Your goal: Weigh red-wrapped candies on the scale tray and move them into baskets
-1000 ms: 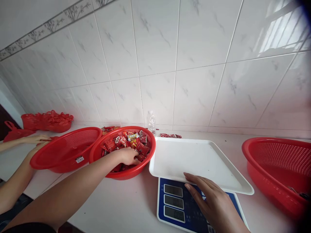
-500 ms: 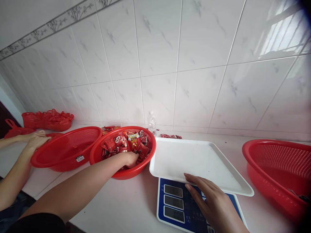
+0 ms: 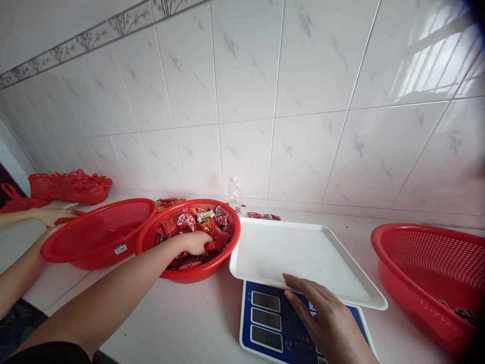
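Note:
Inside the middle red basket (image 3: pixel 189 275), which holds many red snack packets (image 3: pixel 185 222), my left hand (image 3: pixel 197 243) is closed on a red packet (image 3: pixel 211 245). Its fingertips are partly hidden among the packets. My right hand (image 3: pixel 322 313) rests with fingers apart at the front edge of the white tray (image 3: pixel 288 247), over the blue scale (image 3: pixel 265 318). It holds nothing. The tray sits on top of the scale, with only a few specks on it.
Another red basket (image 3: pixel 102 237) stands on the left, near a person's hands (image 3: pixel 53 217). Red plastic bags (image 3: pixel 71 187) lie far left. A clear bottle (image 3: pixel 235 194) stands by the wall, near flat packets (image 3: pixel 264 216). One more red basket (image 3: pixel 417 283) is at the right.
My left hand has lifted slightly among the packets, with a red packet now showing at its fingers. My right hand stays at the tray edge. The other person's hands have shifted beside the left basket.

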`<act>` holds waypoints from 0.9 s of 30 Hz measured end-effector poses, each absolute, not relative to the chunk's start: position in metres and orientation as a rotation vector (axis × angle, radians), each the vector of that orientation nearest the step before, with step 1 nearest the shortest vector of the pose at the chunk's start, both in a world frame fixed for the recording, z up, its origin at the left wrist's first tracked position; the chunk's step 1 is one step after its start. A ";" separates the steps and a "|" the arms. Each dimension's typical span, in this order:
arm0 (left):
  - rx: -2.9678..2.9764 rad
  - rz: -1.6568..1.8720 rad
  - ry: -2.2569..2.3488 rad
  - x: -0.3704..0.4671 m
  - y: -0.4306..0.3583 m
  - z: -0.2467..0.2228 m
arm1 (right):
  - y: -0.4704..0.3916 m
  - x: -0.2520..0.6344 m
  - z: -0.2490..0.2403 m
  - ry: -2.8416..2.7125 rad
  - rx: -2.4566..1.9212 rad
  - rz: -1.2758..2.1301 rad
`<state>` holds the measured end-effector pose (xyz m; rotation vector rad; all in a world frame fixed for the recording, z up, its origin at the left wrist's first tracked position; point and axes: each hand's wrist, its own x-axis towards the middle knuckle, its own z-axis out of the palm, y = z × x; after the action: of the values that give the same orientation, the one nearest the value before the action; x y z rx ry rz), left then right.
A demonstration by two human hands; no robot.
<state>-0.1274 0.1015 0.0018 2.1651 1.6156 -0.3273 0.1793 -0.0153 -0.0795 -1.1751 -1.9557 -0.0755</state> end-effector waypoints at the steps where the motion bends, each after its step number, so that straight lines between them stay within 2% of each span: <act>1: 2.162 -0.298 1.613 -0.131 0.103 0.005 | -0.015 0.179 -0.080 -1.953 -1.174 -0.073; 15: 1.859 0.166 1.618 -0.156 0.111 0.016 | -0.016 0.179 -0.081 -1.953 -1.206 -0.032; 23: 1.919 0.134 1.592 -0.149 0.112 0.017 | -0.016 0.179 -0.075 -1.957 -1.170 -0.058; 27: 1.976 0.004 1.577 -0.141 0.110 0.020 | -0.017 0.178 -0.075 -1.944 -1.167 -0.056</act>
<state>-0.1407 0.1102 0.0195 1.9760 1.5775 0.0040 0.1782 -0.0170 -0.0749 -1.1668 -1.9437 -0.0561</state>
